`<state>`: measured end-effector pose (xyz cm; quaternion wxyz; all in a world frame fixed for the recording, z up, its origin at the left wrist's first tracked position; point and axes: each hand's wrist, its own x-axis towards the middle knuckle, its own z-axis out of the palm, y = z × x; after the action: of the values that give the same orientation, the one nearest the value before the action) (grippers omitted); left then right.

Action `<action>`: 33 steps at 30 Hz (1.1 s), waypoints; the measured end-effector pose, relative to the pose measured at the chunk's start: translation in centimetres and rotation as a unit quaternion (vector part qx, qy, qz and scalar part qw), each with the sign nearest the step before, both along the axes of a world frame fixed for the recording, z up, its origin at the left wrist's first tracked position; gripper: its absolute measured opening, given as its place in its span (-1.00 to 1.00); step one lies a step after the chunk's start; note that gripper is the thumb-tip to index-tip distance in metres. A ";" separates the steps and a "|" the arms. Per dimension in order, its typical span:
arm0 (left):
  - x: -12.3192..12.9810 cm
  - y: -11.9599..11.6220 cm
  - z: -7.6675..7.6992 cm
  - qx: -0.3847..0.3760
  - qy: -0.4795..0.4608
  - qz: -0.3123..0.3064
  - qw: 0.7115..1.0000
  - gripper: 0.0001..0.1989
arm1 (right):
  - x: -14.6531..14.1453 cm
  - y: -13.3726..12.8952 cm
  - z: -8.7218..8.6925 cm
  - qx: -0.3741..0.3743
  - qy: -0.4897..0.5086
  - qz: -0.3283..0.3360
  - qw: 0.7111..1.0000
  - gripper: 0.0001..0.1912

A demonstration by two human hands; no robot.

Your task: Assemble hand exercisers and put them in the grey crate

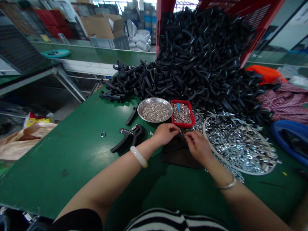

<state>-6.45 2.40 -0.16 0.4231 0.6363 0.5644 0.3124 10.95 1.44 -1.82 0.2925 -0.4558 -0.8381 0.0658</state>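
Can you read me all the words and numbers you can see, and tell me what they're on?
There are no words or numbers here that I can read for sure.
Yellow and red bag: maybe printing, too blurred to read.
Pale panel at the top right: faint marks, too blurred to read.
Green table, beside the left hand: a tiny white mark, too small to tell if it's a letter.

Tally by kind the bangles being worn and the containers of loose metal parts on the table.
Bangles: 2, thick bangle and thin bangle
Steel bowl: 1
Red basket: 1
Round tray: 1
Total: 5
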 end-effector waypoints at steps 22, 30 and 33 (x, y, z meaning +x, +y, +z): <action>-0.2 -1.0 -0.8 0.140 0.315 -0.027 0.938 -0.76 | -2.1 -1.3 1.0 0.054 -0.328 -0.047 0.942 -0.79; 0.8 -0.9 -0.4 0.178 0.281 -0.064 0.941 -0.72 | -0.2 -2.4 0.5 -0.006 -0.242 -0.009 0.970 -0.72; 1.0 -0.6 -0.4 0.185 0.266 -0.077 0.943 -0.72 | 1.1 -2.8 -0.4 -0.024 -0.127 0.008 0.992 -0.66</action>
<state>-5.41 1.78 -0.58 0.1554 0.8047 0.5379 0.1974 12.05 -1.38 -2.21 0.1717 -0.4604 -0.8704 0.0299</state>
